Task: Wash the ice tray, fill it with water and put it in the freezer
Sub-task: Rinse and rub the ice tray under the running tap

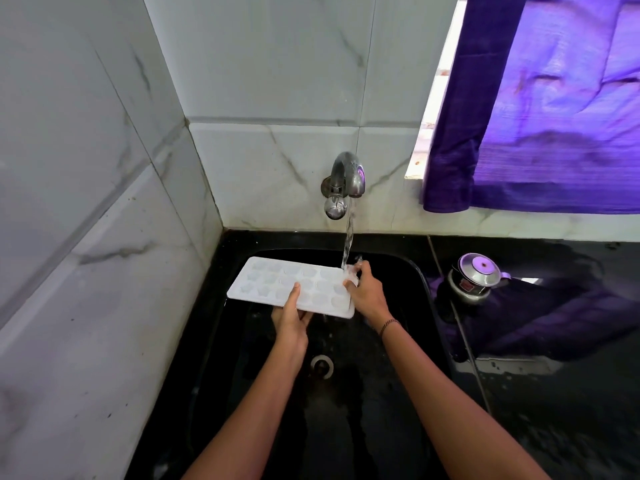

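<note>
A white ice tray (277,282) with several small moulded cells is held level over the black sink (415,271). My left hand (291,320) grips its near edge, thumb on top and fingers underneath. My right hand (367,292) holds the tray's right end, fingers at the far right corner. A chrome wall tap (346,178) runs, and its stream of water (348,244) lands on that right corner and on my fingers.
The sink drain (322,364) lies below the tray. A black counter (554,393) extends to the right, with a steel lidded pot (474,277) on it. A purple curtain (554,116) hangs over the window at upper right. Tiled walls close off the left and back.
</note>
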Motion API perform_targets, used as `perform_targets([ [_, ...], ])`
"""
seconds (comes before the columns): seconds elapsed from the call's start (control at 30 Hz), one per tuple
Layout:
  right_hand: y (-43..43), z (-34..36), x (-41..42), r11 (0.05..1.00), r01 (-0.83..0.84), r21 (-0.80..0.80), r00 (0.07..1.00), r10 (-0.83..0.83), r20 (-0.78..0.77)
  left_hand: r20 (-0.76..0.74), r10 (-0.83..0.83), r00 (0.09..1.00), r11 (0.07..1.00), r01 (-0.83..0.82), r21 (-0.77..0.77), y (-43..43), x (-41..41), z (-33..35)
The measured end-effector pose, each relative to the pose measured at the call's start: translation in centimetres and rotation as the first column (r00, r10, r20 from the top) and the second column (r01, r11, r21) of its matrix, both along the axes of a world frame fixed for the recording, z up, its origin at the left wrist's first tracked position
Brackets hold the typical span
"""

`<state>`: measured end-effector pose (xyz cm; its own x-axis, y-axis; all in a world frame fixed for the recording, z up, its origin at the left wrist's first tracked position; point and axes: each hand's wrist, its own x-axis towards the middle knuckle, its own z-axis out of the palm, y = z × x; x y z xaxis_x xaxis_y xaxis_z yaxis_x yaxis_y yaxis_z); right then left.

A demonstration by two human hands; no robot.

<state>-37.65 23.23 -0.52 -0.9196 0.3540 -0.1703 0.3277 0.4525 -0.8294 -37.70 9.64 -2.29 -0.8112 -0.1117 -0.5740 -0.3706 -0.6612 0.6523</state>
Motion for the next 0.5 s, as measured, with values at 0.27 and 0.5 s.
perform_targets([
  [0.27, 0.0, 1.0, 1.1, 0.917, -0.192, 0.349, 0.978, 0.151, 0.143, -0.031, -0.077, 0.997, 0.996, 0.076, -0.053, 0.4, 0.4, 0.7],
  [0.5, 0.9, 2.9, 1.4, 0.679, -0.222, 0.700, 0.974, 0.183, 0.131, -0.089, -0.116, 0.989, 0.990, 0.108, -0.086, 0.4, -0.1, 2.5],
])
